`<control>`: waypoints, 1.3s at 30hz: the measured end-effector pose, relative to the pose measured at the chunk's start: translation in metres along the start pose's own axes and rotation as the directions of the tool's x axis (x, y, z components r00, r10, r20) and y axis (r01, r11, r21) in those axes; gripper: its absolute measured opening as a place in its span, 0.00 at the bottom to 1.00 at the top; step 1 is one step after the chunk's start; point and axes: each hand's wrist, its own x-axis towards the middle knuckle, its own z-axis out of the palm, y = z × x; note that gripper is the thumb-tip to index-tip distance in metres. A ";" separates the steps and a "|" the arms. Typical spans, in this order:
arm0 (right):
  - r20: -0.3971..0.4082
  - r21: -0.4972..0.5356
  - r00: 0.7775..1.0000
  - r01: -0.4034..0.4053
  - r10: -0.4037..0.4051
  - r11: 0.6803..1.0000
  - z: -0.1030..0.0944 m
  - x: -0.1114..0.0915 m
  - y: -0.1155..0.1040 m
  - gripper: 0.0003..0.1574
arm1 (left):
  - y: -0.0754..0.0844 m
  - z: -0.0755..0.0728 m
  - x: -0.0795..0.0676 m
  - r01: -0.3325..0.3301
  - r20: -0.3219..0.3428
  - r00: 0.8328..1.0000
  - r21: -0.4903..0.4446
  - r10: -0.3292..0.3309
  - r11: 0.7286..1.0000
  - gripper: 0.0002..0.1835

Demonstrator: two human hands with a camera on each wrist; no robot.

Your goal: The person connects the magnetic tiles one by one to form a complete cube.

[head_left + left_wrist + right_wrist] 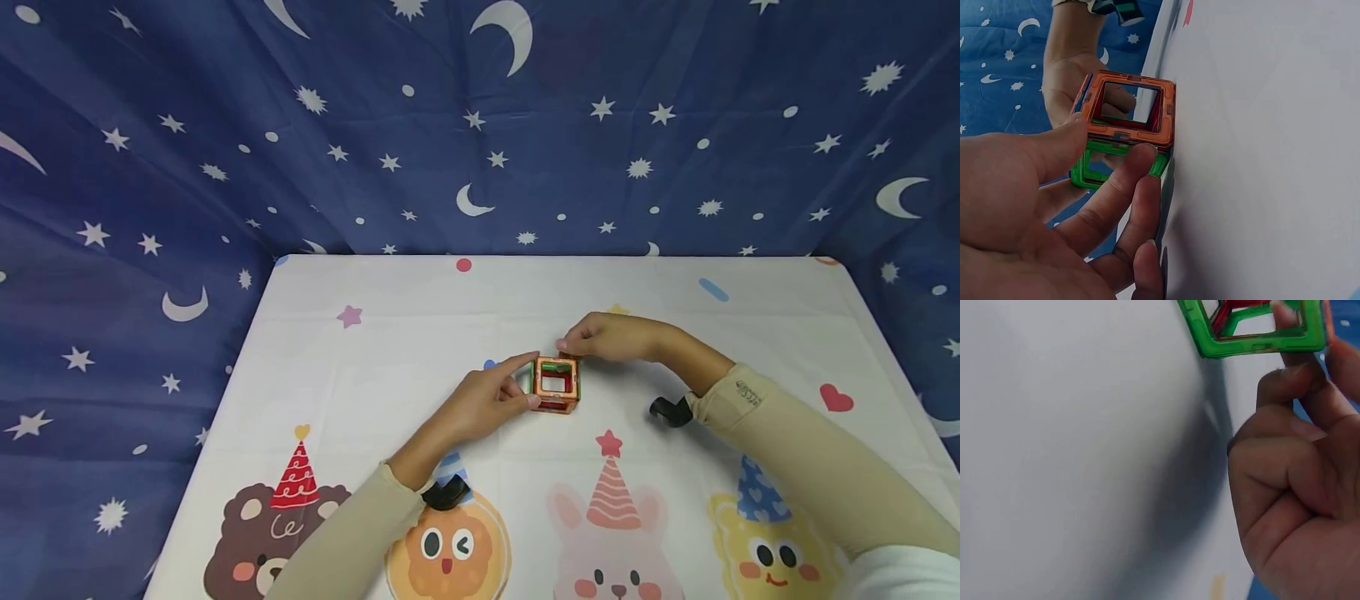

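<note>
A small hollow cube of magnetic tiles [572,380] sits near the middle of the table. One orange frame tile [1129,135] faces up, a green frame tile [1102,147] forms a side, and red shows within. My left hand [480,406] holds the cube from the left, thumb at the near corner and index finger along the far one. At the back right corner, my right hand [618,337] pinches the cube's edge. In the right wrist view its fingers wrap round a green tile [1260,345], one fingertip showing inside the frame.
A white cloth [420,358] printed with party-hat animals covers the table. Dark blue star-and-moon fabric [420,192] hangs behind and at the sides. Black straps [446,493] stick out below the sleeves at both wrists.
</note>
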 end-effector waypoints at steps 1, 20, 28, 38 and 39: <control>0.032 0.058 0.999 -0.026 0.024 0.998 0.000 0.003 0.003 0.25 | 0.000 0.000 0.000 0.002 -0.001 1.000 0.000 -0.002 1.000 0.35; -0.057 0.242 0.998 0.043 -0.030 0.969 0.014 -0.005 0.023 0.19 | 0.002 0.001 0.002 -0.004 0.010 1.000 -0.017 0.004 1.000 0.36; -0.454 -0.284 0.825 0.223 -0.336 0.933 0.064 -0.051 0.031 0.48 | 0.001 -0.001 0.000 -0.011 0.009 1.000 -0.036 0.011 0.999 0.37; -0.540 -0.369 0.755 0.185 -0.372 0.911 0.086 -0.050 0.026 0.50 | -0.003 -0.001 0.002 -0.044 -0.090 0.995 0.022 0.046 0.999 0.37; -0.534 -0.371 0.759 0.184 -0.371 0.910 0.086 -0.050 0.026 0.50 | -0.003 -0.001 0.002 -0.047 -0.095 0.994 0.016 0.049 0.999 0.37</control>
